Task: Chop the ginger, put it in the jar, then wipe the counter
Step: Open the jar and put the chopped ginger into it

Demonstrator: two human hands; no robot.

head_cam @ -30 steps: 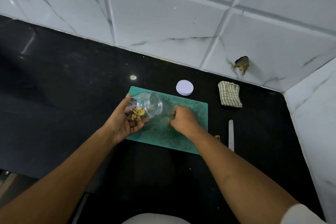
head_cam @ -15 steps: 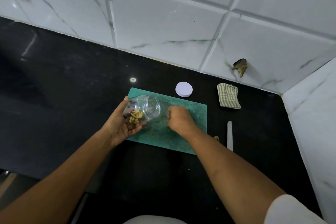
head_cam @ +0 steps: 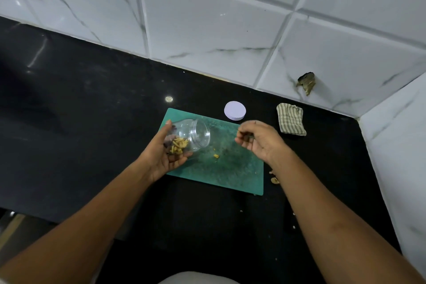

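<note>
My left hand [head_cam: 161,157] grips the tilted clear jar [head_cam: 192,134], chopped ginger [head_cam: 177,144] inside. Right hand [head_cam: 258,139] fingers look pinched, contents unclear. I read no labels

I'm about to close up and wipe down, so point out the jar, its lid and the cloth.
jar [head_cam: 196,132]: head view, clear side wall near the mouth.
lid [head_cam: 235,110]: head view, centre of its flat top.
cloth [head_cam: 291,121]: head view, middle of the folded checked fabric.

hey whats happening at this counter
A person is filling a clear plastic jar with chopped ginger. The left hand holds it tilted over the green cutting board, mouth toward the right hand, whose fingers are curled above the board. A small ginger bit is left on the board. The white round lid and striped folded cloth lie unused on the black counter.
</note>
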